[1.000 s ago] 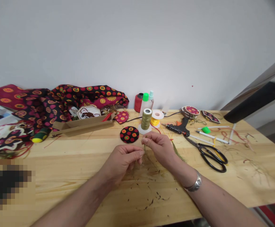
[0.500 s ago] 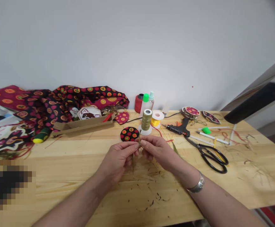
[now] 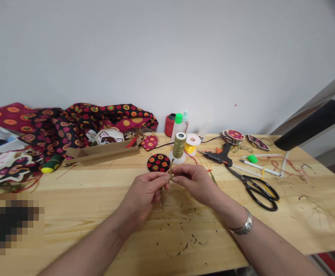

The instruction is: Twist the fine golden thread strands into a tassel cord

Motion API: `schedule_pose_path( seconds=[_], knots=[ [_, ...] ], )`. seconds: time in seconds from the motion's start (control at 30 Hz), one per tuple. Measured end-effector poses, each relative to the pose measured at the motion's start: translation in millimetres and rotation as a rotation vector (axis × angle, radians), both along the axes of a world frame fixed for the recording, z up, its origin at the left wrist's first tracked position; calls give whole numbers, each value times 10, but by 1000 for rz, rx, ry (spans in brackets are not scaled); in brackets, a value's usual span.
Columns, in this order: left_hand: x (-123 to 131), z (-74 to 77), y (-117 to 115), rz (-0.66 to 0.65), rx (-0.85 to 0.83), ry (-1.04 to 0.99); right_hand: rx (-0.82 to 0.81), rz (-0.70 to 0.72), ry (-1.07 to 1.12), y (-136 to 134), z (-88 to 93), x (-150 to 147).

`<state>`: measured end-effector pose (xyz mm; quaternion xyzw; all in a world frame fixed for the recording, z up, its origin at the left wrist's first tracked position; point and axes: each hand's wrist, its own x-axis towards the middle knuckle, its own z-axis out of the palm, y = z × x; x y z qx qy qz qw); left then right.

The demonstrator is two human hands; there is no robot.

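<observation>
Between our fingers (image 3: 162, 179) we see rough, fibrous cord (image 3: 171, 169); beneath them, a table (image 3: 83, 199) of smooth wood; just beyond them, a matt, cloth-faced disc (image 3: 158, 163); to their right, metal-bladed, glossy-handled scissors (image 3: 244, 179).

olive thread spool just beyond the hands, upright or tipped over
Upright: the olive thread spool stands on end, its pale round top uppermost and its sides nearly vertical.
</observation>
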<state>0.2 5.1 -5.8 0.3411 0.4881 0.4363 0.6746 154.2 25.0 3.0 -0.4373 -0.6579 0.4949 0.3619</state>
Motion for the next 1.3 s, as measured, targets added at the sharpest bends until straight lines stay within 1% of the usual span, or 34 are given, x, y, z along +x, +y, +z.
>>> schedule_pose_path(
  seconds=[0.13,0.33,0.43,0.53,0.63,0.77,0.83,0.93,1.2,1.3],
  knots=[
    [-1,5,1,-1,16,21,142,-56,-107,-20,-11,8],
    [-11,0,4,4,21,51,221,-51,-135,-22,-3,19],
    [-8,-5,9,-6,21,49,180,-37,-135,-15,14,19],
    [0,5,1,-6,20,51,40,-35,-69,-3,24,7],
    [12,21,-14,-5,14,63,-104,-68,56,10,15,-10],
    [25,32,-16,-8,12,72,-186,-112,112,16,5,-23],
    [30,36,-11,-10,11,76,-196,-128,101,14,10,-26],
    [35,38,-11,-12,6,80,-180,-115,78,9,19,-26],
    [38,35,-28,-24,5,76,-11,-78,-69,-2,13,-15],
    [39,41,-23,-29,2,73,16,-79,-84,-2,3,-11]
  ],
)
